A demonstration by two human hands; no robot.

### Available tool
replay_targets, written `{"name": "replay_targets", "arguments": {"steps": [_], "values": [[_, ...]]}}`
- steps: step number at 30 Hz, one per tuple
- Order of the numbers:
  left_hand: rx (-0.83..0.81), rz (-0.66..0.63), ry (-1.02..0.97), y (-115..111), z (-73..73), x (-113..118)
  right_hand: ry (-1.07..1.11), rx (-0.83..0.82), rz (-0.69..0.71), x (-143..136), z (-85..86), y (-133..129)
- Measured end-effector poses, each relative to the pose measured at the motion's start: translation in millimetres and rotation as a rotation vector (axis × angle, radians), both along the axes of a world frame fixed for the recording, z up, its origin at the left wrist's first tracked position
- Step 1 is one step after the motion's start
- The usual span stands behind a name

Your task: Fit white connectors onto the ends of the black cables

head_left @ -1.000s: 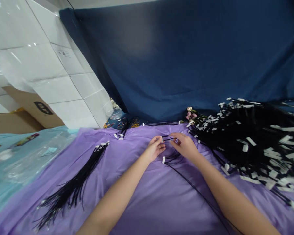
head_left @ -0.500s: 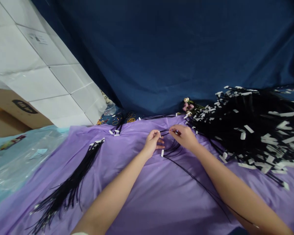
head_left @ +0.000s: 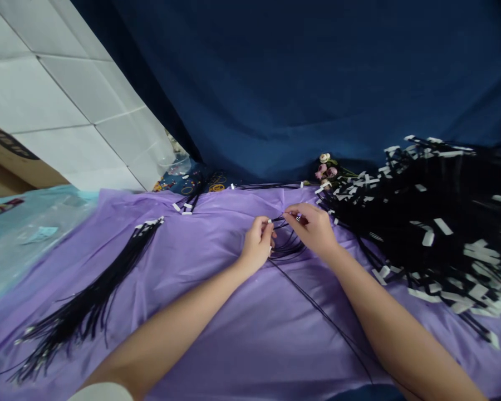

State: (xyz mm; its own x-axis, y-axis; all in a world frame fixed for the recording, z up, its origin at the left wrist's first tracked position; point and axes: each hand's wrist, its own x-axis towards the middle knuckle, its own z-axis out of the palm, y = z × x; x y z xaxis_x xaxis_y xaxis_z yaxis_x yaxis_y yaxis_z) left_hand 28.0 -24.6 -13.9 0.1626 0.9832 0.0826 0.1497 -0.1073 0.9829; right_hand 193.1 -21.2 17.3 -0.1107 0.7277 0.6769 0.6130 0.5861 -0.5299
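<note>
Currently gripping thin black cords point(head_left: 278, 219) over the middle of the purple cloth point(head_left: 217, 334), toward its far side. Pinching a white tag point(head_left: 269, 221) at their end between thumb and bent fingers of left hand point(head_left: 258, 243). Gripping the same cords by thumb and forefinger of right hand point(head_left: 313, 227), close by, with remaining fingers loosely curled. Can't tell how many cords lie in either grip. Note loops point(head_left: 290, 255) between and below both hands, plus a loose strand point(head_left: 317, 307) running to the cloth's near edge.

Find the cloth wrinkled, bordered at far edge by a dark blue curtain point(head_left: 275, 83). Left of the cloth, see a light blue sheet point(head_left: 70, 203) with clear plastic point(head_left: 4, 256) on it; beyond that, white boxes point(head_left: 50, 94) and a brown carton point(head_left: 29, 167).

On the cloth's right, note a big tangled pile point(head_left: 401, 223) of black cords with white tags, partly blocked by right forearm. On its left, see a neater bundle point(head_left: 112, 270), fanned at near end. Along its far edge, note flowers point(head_left: 326, 170), a few tagged strands point(head_left: 267, 186), and a clear tub point(head_left: 178, 166) beyond the far left corner.
</note>
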Motion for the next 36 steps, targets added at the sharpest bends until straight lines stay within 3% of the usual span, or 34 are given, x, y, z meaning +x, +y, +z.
{"name": "replay_targets", "arguments": {"steps": [6, 8, 10, 13, 20, 25, 36], "values": [[-0.156, 0.116, -0.170, 11.2, 8.4, -3.8, 0.002, 0.116, -0.108, 3.8, 22.8, -17.0], [-0.200, 0.161, -0.245, 15.2, 10.2, -6.0, 0.011, 0.098, -0.012, 3.1, 30.9, -25.9], [-0.226, 0.200, -0.320, 19.0, 11.4, -8.0, -0.025, 0.010, 0.176, 1.0, 35.2, -33.4], [-0.252, 0.230, -0.417, 23.1, 13.5, -10.4, -0.188, -0.117, 0.346, -4.6, 33.6, -39.6], [-0.355, 0.240, -0.548, 25.9, 17.6, -12.2, -0.439, -0.116, 0.448, -14.5, 19.3, -39.6], [-0.360, 0.226, -0.573, 28.1, 12.5, -13.9, -0.428, -0.002, 0.455, -13.3, 20.7, -39.7], [-0.381, 0.224, -0.598, 27.2, 13.4, -14.7, -0.500, -0.002, 0.448, -15.2, 24.7, -42.6]]}}
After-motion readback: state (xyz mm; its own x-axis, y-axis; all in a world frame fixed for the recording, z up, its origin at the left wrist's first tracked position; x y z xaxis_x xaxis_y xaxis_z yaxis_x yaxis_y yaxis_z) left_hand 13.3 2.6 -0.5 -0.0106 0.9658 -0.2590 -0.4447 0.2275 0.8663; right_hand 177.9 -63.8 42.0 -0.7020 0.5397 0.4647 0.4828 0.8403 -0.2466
